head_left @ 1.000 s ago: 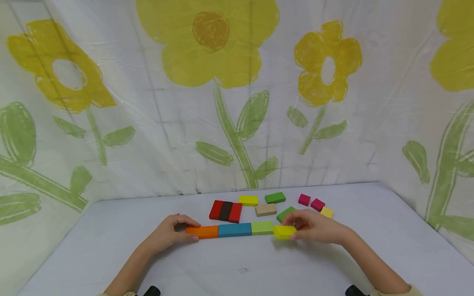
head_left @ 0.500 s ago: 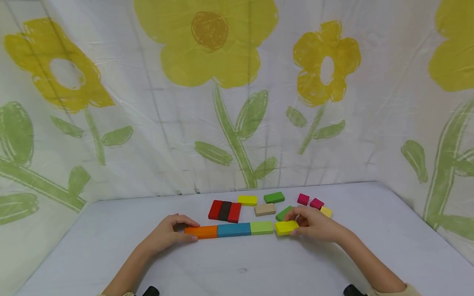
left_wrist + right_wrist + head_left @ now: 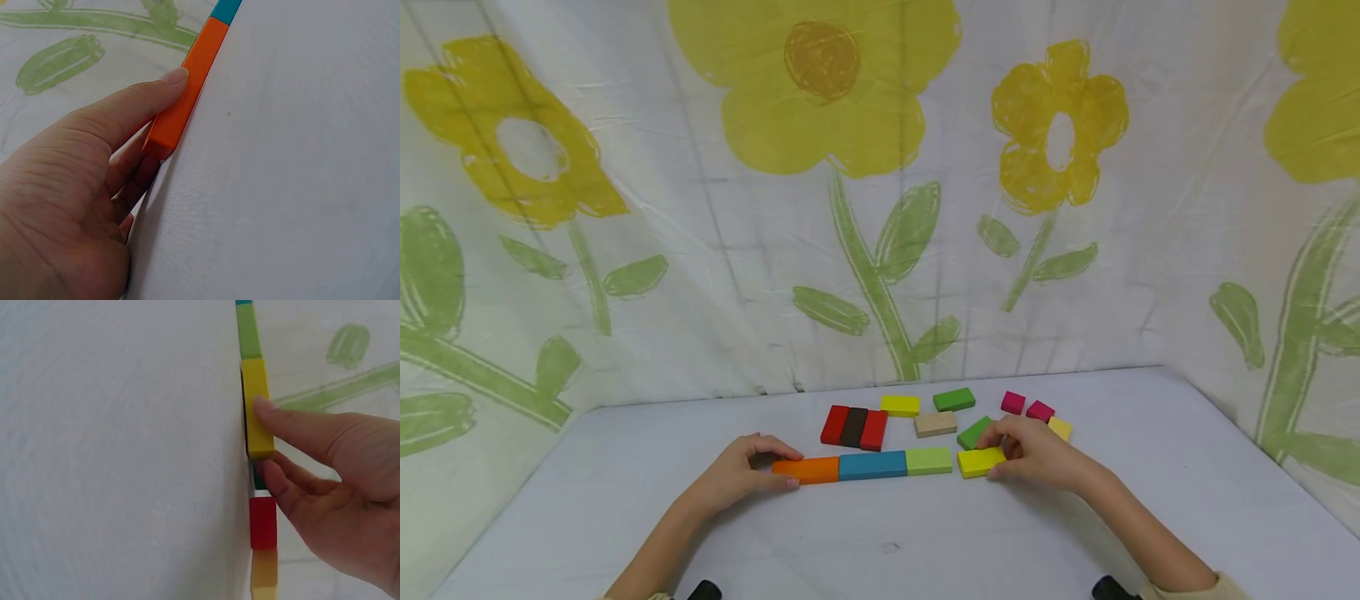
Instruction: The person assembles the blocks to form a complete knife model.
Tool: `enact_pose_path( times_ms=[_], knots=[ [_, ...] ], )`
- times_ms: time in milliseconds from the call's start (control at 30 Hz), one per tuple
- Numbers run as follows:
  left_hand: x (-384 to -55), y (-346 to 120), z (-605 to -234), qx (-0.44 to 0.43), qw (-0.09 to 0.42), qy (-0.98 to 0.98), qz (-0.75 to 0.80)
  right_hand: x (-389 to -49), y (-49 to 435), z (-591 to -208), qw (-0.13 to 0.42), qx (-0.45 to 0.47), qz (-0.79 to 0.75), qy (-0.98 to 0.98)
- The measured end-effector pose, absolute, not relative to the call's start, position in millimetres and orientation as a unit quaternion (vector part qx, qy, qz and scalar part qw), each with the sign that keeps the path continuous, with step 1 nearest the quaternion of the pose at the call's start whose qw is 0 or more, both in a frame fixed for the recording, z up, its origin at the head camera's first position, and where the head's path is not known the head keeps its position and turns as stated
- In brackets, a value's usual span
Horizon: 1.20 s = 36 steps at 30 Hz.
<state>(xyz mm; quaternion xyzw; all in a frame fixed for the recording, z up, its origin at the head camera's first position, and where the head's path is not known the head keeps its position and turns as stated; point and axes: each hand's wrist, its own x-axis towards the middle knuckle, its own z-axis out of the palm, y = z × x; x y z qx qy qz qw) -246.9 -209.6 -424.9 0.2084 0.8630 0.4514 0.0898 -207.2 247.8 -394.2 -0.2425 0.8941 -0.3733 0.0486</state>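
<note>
An orange block (image 3: 806, 470), a blue block (image 3: 872, 466) and a light green block (image 3: 928, 461) lie end to end in a row on the white table. My left hand (image 3: 737, 471) pinches the orange block at the row's left end, its thumb along the near side in the left wrist view. Just right of the light green block, a small gap apart, is a yellow block (image 3: 981, 462). My right hand (image 3: 1037, 454) pinches it between thumb and fingers; in the right wrist view the thumb presses its near face. Behind that hand a green block (image 3: 974, 432) is partly hidden.
Behind the row lie two red blocks (image 3: 873, 431) with a dark brown block (image 3: 854, 427) between them. Farther back are another yellow block (image 3: 900, 406), a green block (image 3: 954, 399), a tan block (image 3: 936, 424), two magenta blocks (image 3: 1012, 402) and a pale yellow block (image 3: 1060, 429).
My right hand has moved the yellow block slightly right and back, away from overlapping the light green block, and lowered it. My left hand stays on the orange block.
</note>
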Motion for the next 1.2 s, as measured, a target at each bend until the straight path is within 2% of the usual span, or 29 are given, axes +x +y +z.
enact_pose_path(
  times_ms=[267,1200],
  knots=[
    [-246.7,-208.8,-426.0,0.207,0.094,0.861,0.455,-206.2,250.1,-390.6,0.062,-0.210,-0.368,0.904],
    [-248.3,-210.3,-423.6,0.211,0.095,0.861,0.453,-209.0,243.4,-399.5,0.035,-0.202,-0.393,0.896]
  ],
)
